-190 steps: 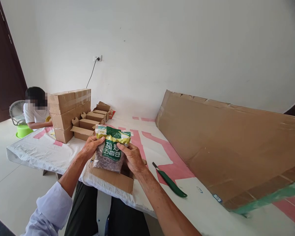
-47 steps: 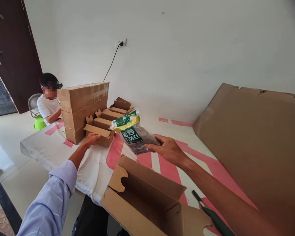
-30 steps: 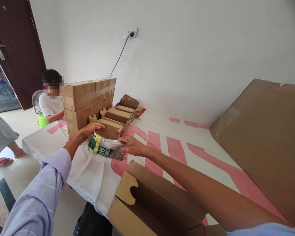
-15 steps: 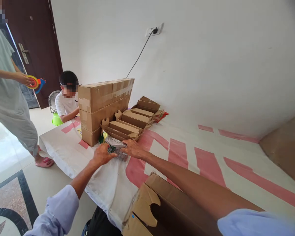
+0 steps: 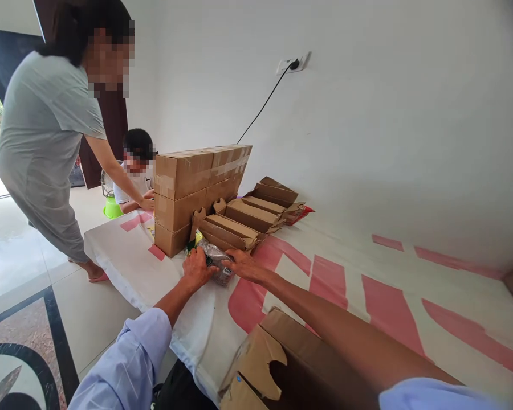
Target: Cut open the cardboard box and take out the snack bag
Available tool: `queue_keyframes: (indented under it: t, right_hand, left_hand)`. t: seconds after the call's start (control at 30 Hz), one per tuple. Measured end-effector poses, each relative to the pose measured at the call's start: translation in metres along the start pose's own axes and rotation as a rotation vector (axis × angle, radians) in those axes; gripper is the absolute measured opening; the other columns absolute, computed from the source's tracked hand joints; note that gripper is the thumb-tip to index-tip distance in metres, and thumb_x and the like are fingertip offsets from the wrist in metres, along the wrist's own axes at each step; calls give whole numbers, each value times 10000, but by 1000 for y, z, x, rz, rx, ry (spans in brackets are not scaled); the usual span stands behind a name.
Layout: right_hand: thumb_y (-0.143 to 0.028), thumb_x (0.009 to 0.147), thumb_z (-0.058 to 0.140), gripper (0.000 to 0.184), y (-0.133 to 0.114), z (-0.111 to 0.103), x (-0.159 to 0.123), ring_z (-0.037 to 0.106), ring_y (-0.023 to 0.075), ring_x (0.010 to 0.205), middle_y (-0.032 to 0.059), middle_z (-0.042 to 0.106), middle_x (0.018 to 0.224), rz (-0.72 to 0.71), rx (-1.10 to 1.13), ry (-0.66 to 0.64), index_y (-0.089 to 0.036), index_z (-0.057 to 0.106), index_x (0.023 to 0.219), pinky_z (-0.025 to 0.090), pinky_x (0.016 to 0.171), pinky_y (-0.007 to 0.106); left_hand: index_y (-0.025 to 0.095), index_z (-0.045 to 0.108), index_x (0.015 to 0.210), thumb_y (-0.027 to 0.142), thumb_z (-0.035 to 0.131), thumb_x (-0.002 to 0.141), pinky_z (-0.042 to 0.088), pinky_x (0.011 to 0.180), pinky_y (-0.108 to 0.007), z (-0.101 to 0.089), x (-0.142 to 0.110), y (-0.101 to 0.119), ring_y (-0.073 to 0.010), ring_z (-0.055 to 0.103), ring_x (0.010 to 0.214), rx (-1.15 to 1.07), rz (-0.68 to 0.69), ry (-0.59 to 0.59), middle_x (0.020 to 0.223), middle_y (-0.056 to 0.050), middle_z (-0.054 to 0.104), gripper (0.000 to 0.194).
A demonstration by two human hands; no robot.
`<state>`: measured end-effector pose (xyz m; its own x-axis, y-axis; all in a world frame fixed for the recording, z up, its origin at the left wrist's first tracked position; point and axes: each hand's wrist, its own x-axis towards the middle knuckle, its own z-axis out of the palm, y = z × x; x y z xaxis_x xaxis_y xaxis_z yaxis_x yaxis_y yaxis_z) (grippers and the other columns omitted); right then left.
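Observation:
My left hand and my right hand both grip a clear snack packet with a green and yellow label, full of dark beans. The packet lies low on the white and pink table cover, against the nearest open cardboard box in a row of open boxes. My hands hide most of the packet. An open empty carton sits close to me at the bottom of the view.
A stack of sealed cartons stands left of the open boxes. A person in a grey dress leans on the table's far left end; another person sits behind the stack. A green tub and a wall cable are beyond.
The packet went from in front of me to the far row of open boxes. My left hand joined my right on it. A standing person walked up to the table.

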<state>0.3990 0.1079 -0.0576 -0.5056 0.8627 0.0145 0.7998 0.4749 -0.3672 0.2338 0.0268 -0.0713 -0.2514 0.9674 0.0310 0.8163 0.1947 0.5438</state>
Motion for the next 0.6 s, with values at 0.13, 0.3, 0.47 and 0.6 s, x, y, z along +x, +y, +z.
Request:
queue_keyframes:
  t: [0.13, 0.3, 0.47, 0.6]
  right_hand:
    - [-299, 936, 650, 283, 4, -7, 1, 717, 274, 1044, 122, 786, 1093, -9, -64, 6, -173, 759, 1164, 475, 829, 306]
    - [-232, 935, 647, 239, 7, -13, 1, 720, 285, 1083, 134, 791, 1122, -35, -130, 41, -187, 761, 1140, 474, 843, 301]
    - [-200, 956, 591, 348, 9, -6, 4, 719, 260, 1114, 99, 801, 1140, -32, -144, 87, -191, 726, 1276, 493, 883, 302]
    - [-245, 976, 601, 342, 9, -1, 4, 721, 277, 1140, 122, 791, 1183, -11, -178, 100, -189, 721, 1291, 500, 894, 315]
  left_hand:
    - [209, 541, 1310, 419, 824, 881, 506, 1043, -433, 3, 8, -1, -376, 636, 1321, -1, 31, -5, 1424, -170, 618, 555]
    - [201, 555, 1286, 439, 850, 859, 491, 1063, -445, 0, 18, -6, -412, 615, 1344, -37, 70, -25, 1427, -181, 618, 571]
    - [227, 543, 1286, 446, 853, 841, 488, 1060, -469, 4, 15, -9, -404, 617, 1347, -28, 61, -58, 1402, -166, 657, 585]
    - [233, 535, 1279, 440, 842, 838, 499, 1032, -447, 17, 6, -4, -378, 648, 1315, -35, 69, -69, 1370, -155, 689, 576]
